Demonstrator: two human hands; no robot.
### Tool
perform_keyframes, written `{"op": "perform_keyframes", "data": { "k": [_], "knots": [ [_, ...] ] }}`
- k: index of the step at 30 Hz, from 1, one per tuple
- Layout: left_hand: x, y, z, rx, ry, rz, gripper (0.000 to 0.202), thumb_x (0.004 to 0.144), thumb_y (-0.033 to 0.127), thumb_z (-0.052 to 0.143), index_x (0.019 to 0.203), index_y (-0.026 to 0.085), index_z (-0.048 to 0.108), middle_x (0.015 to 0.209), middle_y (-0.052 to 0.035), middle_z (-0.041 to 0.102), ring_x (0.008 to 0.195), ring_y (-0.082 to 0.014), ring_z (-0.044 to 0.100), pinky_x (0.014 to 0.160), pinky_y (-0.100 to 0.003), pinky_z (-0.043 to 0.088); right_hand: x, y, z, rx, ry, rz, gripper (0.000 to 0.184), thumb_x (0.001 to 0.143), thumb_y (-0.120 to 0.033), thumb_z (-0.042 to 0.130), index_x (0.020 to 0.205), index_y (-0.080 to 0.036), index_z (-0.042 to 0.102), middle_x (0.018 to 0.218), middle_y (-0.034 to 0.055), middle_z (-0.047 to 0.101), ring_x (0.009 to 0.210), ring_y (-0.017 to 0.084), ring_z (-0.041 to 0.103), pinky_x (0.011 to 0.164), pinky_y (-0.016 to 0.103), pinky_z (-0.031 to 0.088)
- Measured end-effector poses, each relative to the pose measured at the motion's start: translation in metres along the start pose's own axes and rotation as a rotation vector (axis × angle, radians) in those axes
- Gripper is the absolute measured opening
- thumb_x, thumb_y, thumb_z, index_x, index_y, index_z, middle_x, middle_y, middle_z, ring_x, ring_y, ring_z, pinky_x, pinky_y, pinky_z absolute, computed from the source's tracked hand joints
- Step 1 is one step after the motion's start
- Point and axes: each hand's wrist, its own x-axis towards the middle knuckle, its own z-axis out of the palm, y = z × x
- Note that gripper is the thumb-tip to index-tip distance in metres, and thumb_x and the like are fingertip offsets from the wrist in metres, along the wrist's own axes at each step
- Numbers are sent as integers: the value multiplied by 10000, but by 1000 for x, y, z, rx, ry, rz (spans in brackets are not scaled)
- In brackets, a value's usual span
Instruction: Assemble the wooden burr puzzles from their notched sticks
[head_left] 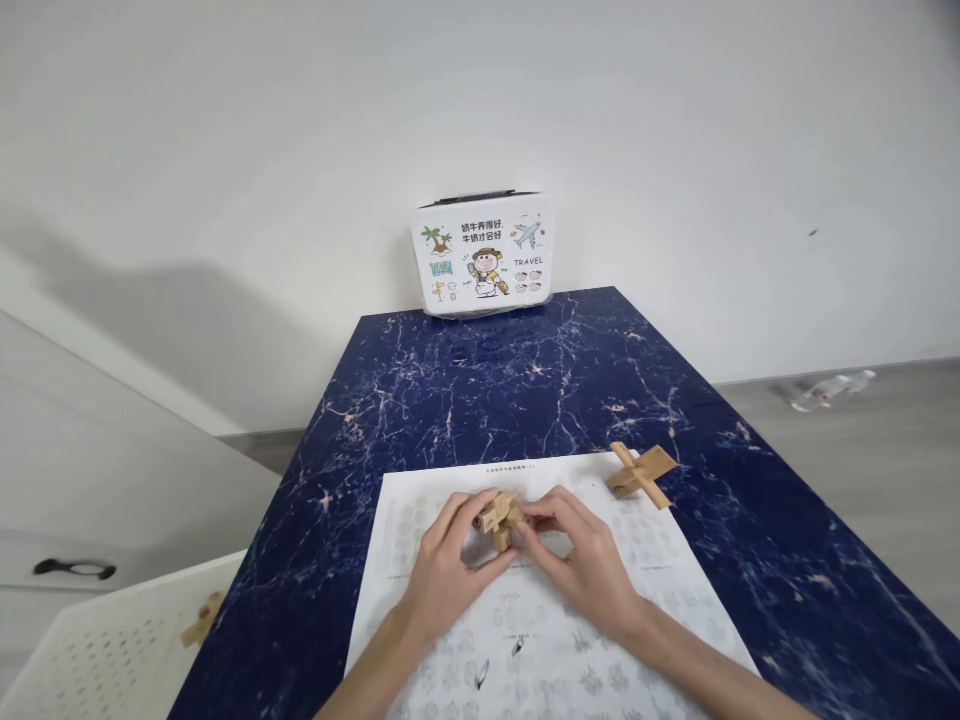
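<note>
Between my hands, a small wooden interlocking puzzle is held just above a printed sheet. My left hand grips its left side with thumb and fingers. From the right, the fingertips of my right hand pinch its other side; part of the puzzle is covered by them. A second wooden puzzle piece, cross-shaped, lies at the sheet's upper right corner, apart from my hands.
The sheet lies on a blue marbled table. A white case with travel pictures stands against the wall at the back. Below the left edge, a white basket contains a wooden piece. A clear bottle lies on the floor, right.
</note>
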Motion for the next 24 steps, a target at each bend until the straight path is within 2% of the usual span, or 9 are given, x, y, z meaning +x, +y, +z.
{"op": "perform_keyframes", "data": {
  "k": [6,11,16,24],
  "knots": [
    [-1,0,1,15,57,38,625,864,302,847,1400,299,527,1192,-54,672,1060,-233,691,943,-375,584,-3,3,1,9,8,2,130,1025,-215,610,1140,-244,663,988,62,643,847,212,696,749,360,613],
    [-1,-1,3,10,72,-15,646,824,344,881,1366,295,532,1185,-54,685,1051,-247,698,927,-395,590,-2,2,1,-10,2,-21,137,1019,-226,624,1147,-245,668,973,56,646,830,209,698,734,350,607],
    [0,-3,4,76,42,22,677,824,384,877,1400,302,531,1241,-79,681,1117,-279,686,968,-441,582,3,-2,-2,58,26,77,53,995,-253,660,1022,-238,703,910,45,657,782,200,692,714,334,614],
    [3,3,3,187,95,160,538,898,387,805,1357,246,562,1110,-85,711,949,-251,691,844,-399,599,4,-10,-1,147,40,187,94,977,-317,691,943,-230,706,875,39,673,748,196,695,683,317,612]
  ]
}}
